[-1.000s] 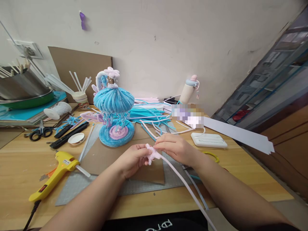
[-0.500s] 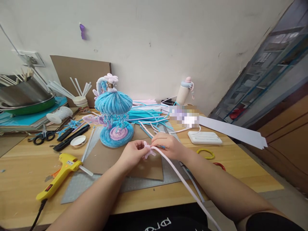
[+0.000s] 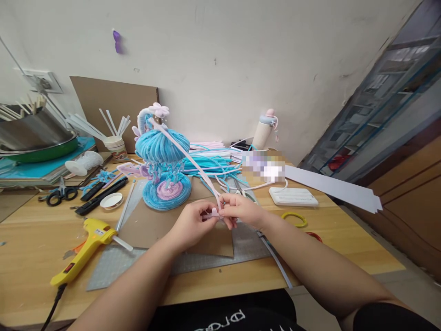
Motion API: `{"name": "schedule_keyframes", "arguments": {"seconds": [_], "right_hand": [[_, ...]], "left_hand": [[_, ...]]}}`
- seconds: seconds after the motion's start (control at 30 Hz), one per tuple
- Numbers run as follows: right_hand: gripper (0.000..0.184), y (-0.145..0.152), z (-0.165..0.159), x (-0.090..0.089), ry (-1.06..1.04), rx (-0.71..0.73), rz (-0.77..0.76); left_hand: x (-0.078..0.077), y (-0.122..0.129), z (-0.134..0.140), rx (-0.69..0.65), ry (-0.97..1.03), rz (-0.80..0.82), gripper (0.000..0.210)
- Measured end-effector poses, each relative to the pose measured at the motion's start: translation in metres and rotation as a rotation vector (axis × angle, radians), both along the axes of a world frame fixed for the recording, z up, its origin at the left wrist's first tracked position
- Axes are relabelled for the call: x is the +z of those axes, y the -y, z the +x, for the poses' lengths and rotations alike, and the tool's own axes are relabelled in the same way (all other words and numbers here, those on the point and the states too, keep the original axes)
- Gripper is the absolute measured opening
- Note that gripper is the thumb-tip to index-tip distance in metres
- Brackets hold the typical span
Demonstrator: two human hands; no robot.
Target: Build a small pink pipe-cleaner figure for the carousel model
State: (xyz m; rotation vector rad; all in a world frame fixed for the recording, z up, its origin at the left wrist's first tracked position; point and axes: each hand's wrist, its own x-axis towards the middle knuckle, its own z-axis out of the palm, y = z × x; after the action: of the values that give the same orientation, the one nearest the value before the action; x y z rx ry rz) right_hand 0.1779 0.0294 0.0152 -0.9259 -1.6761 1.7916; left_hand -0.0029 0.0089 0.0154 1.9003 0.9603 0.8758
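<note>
My left hand (image 3: 193, 225) is closed, pinching a small pale pink pipe cleaner piece (image 3: 214, 212) with short bent loops between thumb and fingers. Close beside it, my right hand (image 3: 244, 211) grips a long pale pink pipe cleaner (image 3: 193, 162) near its lower end. This strip slants up and left, its far end in front of the blue fuzzy dome (image 3: 161, 146). Below the dome, a round blue base (image 3: 149, 195) with a pink centre stands on brown cardboard (image 3: 144, 230). Fingers partly hide where strip and small piece meet.
A yellow glue gun (image 3: 84, 250) lies at left, near scissors (image 3: 62, 193), a black cutter (image 3: 103, 197) and a thread spool (image 3: 83, 163). Blue pipe cleaners (image 3: 210, 165) are heaped behind my hands. A white power bank (image 3: 292, 196), yellow ring (image 3: 294, 219) and bottle (image 3: 264, 132) are at right.
The long pink pipe cleaner has swung from trailing down towards my lap to pointing up and left, away from me. The small pink piece has turned in my left hand.
</note>
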Motion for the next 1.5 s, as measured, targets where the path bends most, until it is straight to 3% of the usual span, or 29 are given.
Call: {"name": "schedule_keyframes", "arguments": {"seconds": [0.17, 0.27, 0.33, 0.4, 0.47, 0.6, 0.67, 0.77, 0.93, 1.2, 1.5], "right_hand": [[0.010, -0.001, 0.005, 0.001, -0.095, 0.089, -0.231], [0.010, 0.001, 0.006, 0.002, -0.136, 0.084, -0.233], [0.017, 0.004, 0.004, 0.003, -0.164, 0.028, -0.155], [0.025, 0.009, 0.003, 0.006, -0.200, -0.072, 0.046], [0.026, 0.014, 0.002, 0.009, -0.221, -0.179, 0.400], [0.001, 0.020, 0.005, 0.016, -0.132, -0.210, 1.109], [0.012, 0.021, 0.009, 0.021, -0.070, -0.178, 1.300], [0.022, 0.023, 0.014, 0.026, 0.011, -0.119, 1.442], [0.026, 0.028, 0.014, 0.026, -0.019, -0.085, 1.441], [0.017, 0.042, 0.006, 0.033, -0.147, -0.172, 1.200], [0.020, 0.044, 0.007, 0.034, -0.057, -0.197, 1.369]], "left_hand": [[0.004, 0.003, 0.001, -0.013, 0.053, -0.021, 0.011], [0.008, 0.004, 0.001, -0.021, 0.094, -0.048, 0.011], [0.009, 0.006, 0.001, -0.038, 0.133, -0.113, 0.011], [0.010, 0.007, 0.000, -0.080, 0.196, -0.227, 0.012], [0.011, 0.009, -0.001, -0.128, 0.267, -0.338, 0.014], [0.012, 0.013, -0.003, -0.197, 0.385, -0.451, 0.017], [0.013, 0.015, -0.003, -0.228, 0.437, -0.485, 0.017], [0.016, 0.018, -0.004, -0.238, 0.490, -0.501, 0.017], [0.018, 0.023, -0.004, -0.261, 0.537, -0.526, 0.017], [0.019, 0.023, -0.005, -0.289, 0.565, -0.487, 0.011], [0.020, 0.022, -0.006, -0.295, 0.595, -0.434, 0.008]]}}
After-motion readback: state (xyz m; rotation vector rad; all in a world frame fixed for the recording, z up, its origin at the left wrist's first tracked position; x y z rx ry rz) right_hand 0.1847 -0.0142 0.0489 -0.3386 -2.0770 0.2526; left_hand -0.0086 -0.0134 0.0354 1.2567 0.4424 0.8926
